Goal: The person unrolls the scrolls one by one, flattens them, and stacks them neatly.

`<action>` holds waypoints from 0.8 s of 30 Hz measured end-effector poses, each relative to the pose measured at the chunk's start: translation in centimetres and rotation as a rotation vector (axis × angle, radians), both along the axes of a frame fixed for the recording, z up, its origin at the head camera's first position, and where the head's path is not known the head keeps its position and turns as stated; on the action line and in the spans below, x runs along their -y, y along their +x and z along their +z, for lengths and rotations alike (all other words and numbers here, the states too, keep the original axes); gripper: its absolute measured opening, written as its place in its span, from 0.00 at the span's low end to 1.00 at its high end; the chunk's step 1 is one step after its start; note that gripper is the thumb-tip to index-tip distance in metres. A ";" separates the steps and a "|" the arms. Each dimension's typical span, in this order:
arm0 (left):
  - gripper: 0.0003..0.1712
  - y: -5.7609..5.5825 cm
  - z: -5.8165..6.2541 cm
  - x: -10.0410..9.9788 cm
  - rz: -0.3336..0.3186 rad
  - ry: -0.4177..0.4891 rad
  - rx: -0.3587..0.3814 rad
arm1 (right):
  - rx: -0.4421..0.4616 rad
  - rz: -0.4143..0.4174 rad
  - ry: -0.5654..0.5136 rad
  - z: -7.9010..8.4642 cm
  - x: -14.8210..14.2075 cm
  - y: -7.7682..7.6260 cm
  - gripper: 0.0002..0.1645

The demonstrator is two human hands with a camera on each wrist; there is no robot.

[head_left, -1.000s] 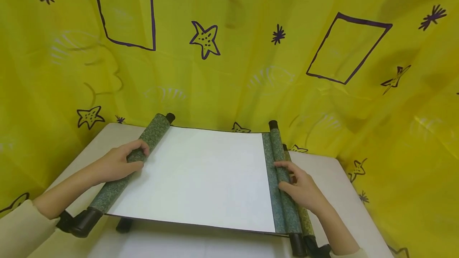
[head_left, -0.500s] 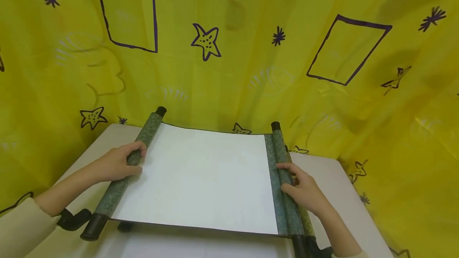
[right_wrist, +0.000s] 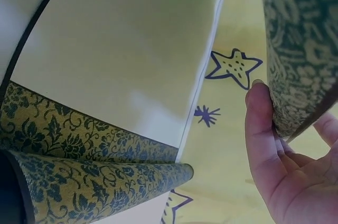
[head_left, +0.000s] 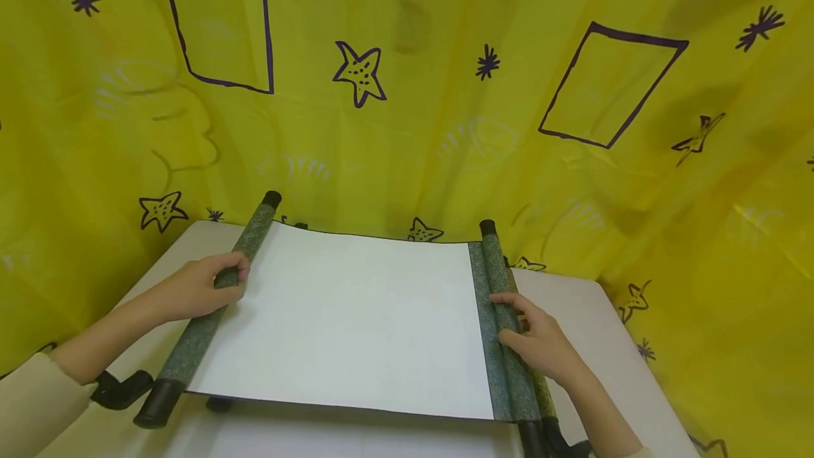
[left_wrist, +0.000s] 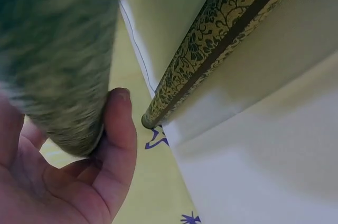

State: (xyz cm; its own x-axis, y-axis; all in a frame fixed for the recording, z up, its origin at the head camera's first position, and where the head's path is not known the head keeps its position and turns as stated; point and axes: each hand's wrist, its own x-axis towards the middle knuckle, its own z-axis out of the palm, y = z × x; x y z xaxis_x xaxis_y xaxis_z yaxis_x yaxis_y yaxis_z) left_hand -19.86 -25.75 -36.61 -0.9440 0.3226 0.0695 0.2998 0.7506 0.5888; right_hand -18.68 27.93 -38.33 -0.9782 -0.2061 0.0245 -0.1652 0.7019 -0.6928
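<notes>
A hanging scroll is spread between my hands, its blank white sheet facing up. My left hand grips the scroll's green patterned left roller, thumb and fingers curled round it. Along the right side lies a matching green roller with black end knobs. My right hand holds that one between thumb and fingers. Beneath, a second scroll with gold-and-dark floral rollers lies on the table; its left roller shows in the left wrist view, its right roller in the right wrist view.
The white table extends out on both sides. Behind it hangs a yellow cloth printed with purple stars and rectangles. A black curved piece sits by my left wrist.
My left hand has moved left with its roller, which now stands steeper in view, and more white sheet shows. A dark knob behind the sheet's far edge has come into sight. My right hand barely moved.
</notes>
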 end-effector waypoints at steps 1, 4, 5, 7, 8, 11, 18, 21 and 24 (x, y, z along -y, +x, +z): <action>0.10 0.0 0.0 0.0 0.003 -0.003 0.006 | 0.003 -0.002 0.004 -0.1 0.0 0.0 0.33; 0.14 -0.1 -0.2 0.3 0.002 0.002 0.022 | 0.006 -0.005 0.016 -0.2 -0.2 0.0 0.33; 0.15 -0.1 -0.2 0.4 0.004 0.004 0.028 | 0.007 -0.006 0.017 -0.2 -0.2 0.0 0.33; 0.17 -0.2 -0.2 0.5 0.004 0.012 0.040 | 0.011 -0.005 0.016 -0.3 -0.3 0.0 0.33; 0.17 -0.2 -0.3 0.6 0.002 0.015 0.044 | 0.011 -0.003 0.016 -0.4 -0.3 0.0 0.33; 0.15 -0.3 -0.3 0.7 0.000 0.020 0.047 | 0.017 -0.002 0.011 -0.5 -0.3 0.0 0.33; 0.13 -0.5 -0.7 1.1 -0.011 0.016 0.046 | 0.032 -0.013 0.025 -0.9 -0.3 -0.2 0.33; 0.12 -0.7 -0.8 1.2 -0.007 0.011 0.046 | 0.030 -0.018 0.029 -1.1 -0.3 -0.4 0.34; 0.11 -0.9 -0.9 1.3 -0.007 0.020 0.044 | 0.038 -0.024 0.034 -1.3 -0.2 -0.4 0.34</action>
